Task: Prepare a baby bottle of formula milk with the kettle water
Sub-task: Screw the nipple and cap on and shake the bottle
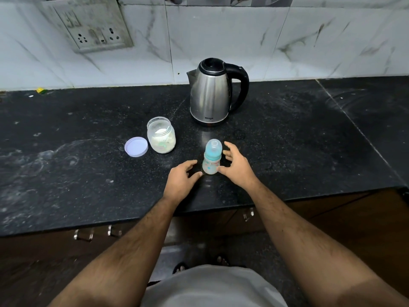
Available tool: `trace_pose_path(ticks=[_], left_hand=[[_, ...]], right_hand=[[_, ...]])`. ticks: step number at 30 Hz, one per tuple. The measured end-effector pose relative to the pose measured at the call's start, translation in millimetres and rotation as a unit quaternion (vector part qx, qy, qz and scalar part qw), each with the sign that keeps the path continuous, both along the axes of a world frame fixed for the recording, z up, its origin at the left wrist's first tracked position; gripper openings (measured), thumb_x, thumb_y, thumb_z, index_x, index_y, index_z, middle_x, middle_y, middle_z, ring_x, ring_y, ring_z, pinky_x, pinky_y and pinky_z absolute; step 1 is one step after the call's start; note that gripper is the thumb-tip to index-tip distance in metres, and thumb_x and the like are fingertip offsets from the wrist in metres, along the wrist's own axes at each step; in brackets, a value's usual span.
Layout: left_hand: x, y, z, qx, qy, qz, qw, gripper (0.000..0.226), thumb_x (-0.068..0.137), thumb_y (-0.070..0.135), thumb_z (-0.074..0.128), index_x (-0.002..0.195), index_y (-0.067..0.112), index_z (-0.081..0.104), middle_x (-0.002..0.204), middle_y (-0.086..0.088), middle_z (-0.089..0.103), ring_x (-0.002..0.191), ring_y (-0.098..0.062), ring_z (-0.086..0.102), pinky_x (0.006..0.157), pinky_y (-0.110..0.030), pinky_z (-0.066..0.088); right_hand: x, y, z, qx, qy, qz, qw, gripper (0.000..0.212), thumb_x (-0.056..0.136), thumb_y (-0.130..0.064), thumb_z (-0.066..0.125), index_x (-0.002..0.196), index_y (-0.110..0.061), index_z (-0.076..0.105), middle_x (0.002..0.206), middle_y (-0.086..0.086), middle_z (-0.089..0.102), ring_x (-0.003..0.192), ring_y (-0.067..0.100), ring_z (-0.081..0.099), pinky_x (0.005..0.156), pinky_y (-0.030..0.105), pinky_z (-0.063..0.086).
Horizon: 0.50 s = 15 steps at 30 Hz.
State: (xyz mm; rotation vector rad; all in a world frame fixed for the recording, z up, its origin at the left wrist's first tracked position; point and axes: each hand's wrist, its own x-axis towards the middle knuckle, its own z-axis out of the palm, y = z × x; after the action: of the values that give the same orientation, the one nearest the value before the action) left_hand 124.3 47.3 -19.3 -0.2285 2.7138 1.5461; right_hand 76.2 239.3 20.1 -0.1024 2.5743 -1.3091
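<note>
A small baby bottle (pixel 211 158) with a teal collar and a clear cap stands upright on the black counter (pixel 287 138), holding milky white liquid. My left hand (pixel 182 178) hovers just left of its base, fingers apart, thumb tip near the bottle. My right hand (pixel 238 167) is spread open just right of it, thumb close to the bottle's lower side. Neither hand clasps it. Behind stands a steel kettle (pixel 210 94) with a black lid and handle. An open jar of white formula powder (pixel 161 135) with a scoop inside sits to the left.
The jar's pale lilac lid (pixel 136 146) lies flat on the counter left of the jar. A wall socket plate (pixel 88 23) is on the tiled wall at the back left. The counter's front edge runs above wooden drawers with handles (pixel 84 234).
</note>
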Motion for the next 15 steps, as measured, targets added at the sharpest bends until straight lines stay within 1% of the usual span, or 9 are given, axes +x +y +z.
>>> trace_pose_path(ticks=[2, 3, 5, 8, 10, 13, 15], left_hand=[[11, -6, -2, -0.05, 0.019, -0.006, 0.999, 0.045, 0.087, 0.027, 0.072, 0.13, 0.019, 0.062, 0.131, 0.0, 0.065, 0.122, -0.012, 0.058, 0.107, -0.034, 0.046], [16, -8, -3, -0.081, 0.027, -0.012, 0.996, 0.043, 0.088, 0.028, 0.07, 0.129, 0.018, 0.063, 0.131, 0.0, 0.064, 0.123, -0.013, 0.058, 0.108, -0.031, 0.043], [26, -12, -4, -0.136, 0.038, -0.033, 0.989, 0.042, 0.09, 0.029, 0.068, 0.13, 0.018, 0.063, 0.134, 0.001, 0.062, 0.125, -0.013, 0.056, 0.108, -0.025, 0.038], [35, -16, -8, -0.187, 0.043, -0.056, 0.98, 0.043, 0.091, 0.033, 0.065, 0.132, 0.018, 0.061, 0.139, 0.001, 0.058, 0.129, -0.014, 0.053, 0.107, -0.024, 0.035], [36, -18, -9, -0.202, 0.044, -0.055, 0.977, 0.045, 0.092, 0.036, 0.065, 0.132, 0.018, 0.06, 0.142, 0.0, 0.056, 0.13, -0.015, 0.051, 0.109, -0.026, 0.035], [32, -17, -12, -0.219, 0.036, -0.045, 0.974, 0.047, 0.092, 0.04, 0.063, 0.133, 0.018, 0.059, 0.145, -0.002, 0.053, 0.133, -0.017, 0.049, 0.112, -0.032, 0.035], [28, -12, -14, -0.233, 0.024, -0.047, 0.971, 0.051, 0.092, 0.045, 0.061, 0.136, 0.019, 0.057, 0.148, -0.002, 0.049, 0.138, -0.017, 0.044, 0.115, -0.036, 0.034]], right_hand=[[0, -4, -7, -0.001, -0.01, 0.006, 1.0, 0.091, 0.072, -0.02, 0.085, 0.148, -0.025, 0.034, 0.144, 0.005, 0.052, 0.133, 0.018, 0.048, 0.111, 0.039, 0.04], [0, -7, -9, -0.003, -0.011, 0.006, 1.0, 0.09, 0.071, -0.021, 0.087, 0.146, -0.023, 0.038, 0.143, 0.004, 0.053, 0.132, 0.018, 0.049, 0.111, 0.037, 0.04], [0, -12, -10, -0.01, -0.006, 0.004, 1.0, 0.082, 0.071, -0.019, 0.087, 0.141, -0.019, 0.044, 0.14, 0.003, 0.056, 0.129, 0.016, 0.052, 0.107, 0.031, 0.041], [-1, -18, -9, -0.03, 0.011, 0.0, 0.999, 0.064, 0.075, -0.015, 0.083, 0.132, -0.015, 0.053, 0.132, 0.001, 0.062, 0.115, 0.009, 0.056, 0.104, 0.03, 0.044], [-2, -16, -10, -0.039, 0.012, 0.001, 0.999, 0.058, 0.076, -0.016, 0.083, 0.127, -0.016, 0.055, 0.128, 0.0, 0.064, 0.11, 0.007, 0.056, 0.103, 0.031, 0.046], [-6, -8, -10, -0.062, 0.01, -0.019, 0.998, 0.056, 0.073, -0.02, 0.084, 0.121, -0.015, 0.056, 0.123, 0.0, 0.065, 0.111, 0.013, 0.062, 0.1, 0.038, 0.051], [-8, 2, -6, -0.092, 0.008, -0.038, 0.995, 0.053, 0.073, -0.02, 0.084, 0.118, -0.015, 0.056, 0.119, -0.001, 0.067, 0.108, 0.013, 0.065, 0.098, 0.04, 0.053]])
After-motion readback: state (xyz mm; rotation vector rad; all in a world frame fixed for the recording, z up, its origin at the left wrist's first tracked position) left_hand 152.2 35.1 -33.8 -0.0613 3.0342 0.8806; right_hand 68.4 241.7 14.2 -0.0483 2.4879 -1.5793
